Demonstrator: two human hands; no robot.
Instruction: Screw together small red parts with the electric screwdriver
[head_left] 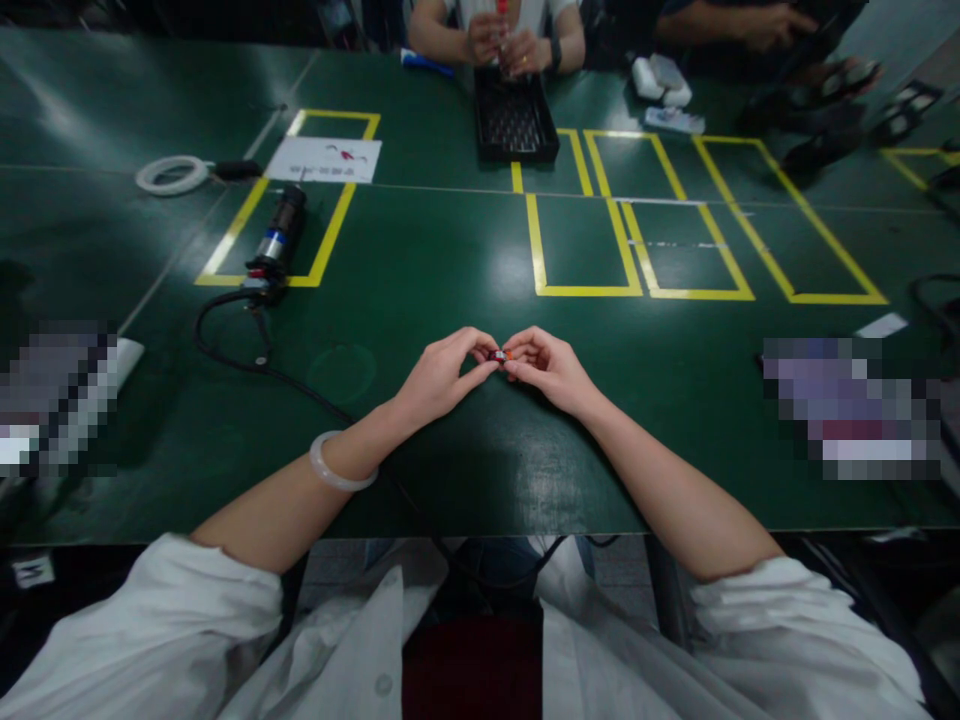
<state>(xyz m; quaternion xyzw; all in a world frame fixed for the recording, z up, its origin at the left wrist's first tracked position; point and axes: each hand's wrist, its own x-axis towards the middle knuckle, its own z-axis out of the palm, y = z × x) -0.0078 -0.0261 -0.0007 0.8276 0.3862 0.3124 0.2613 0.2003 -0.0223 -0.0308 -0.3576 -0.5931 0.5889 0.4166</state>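
Both of my hands meet over the middle of the green table. My left hand pinches one end of a small red and black part with thumb and fingertips. My right hand pinches the other end, fingers curled. The part is tiny and its shape is hard to make out. A pale bangle sits on my left wrist.
An electric screwdriver with a black cable lies at the left inside yellow tape marks, beside a white paper and a white tape roll. Across the table a person's hands work above a black tray. Another person's arm is at the far right.
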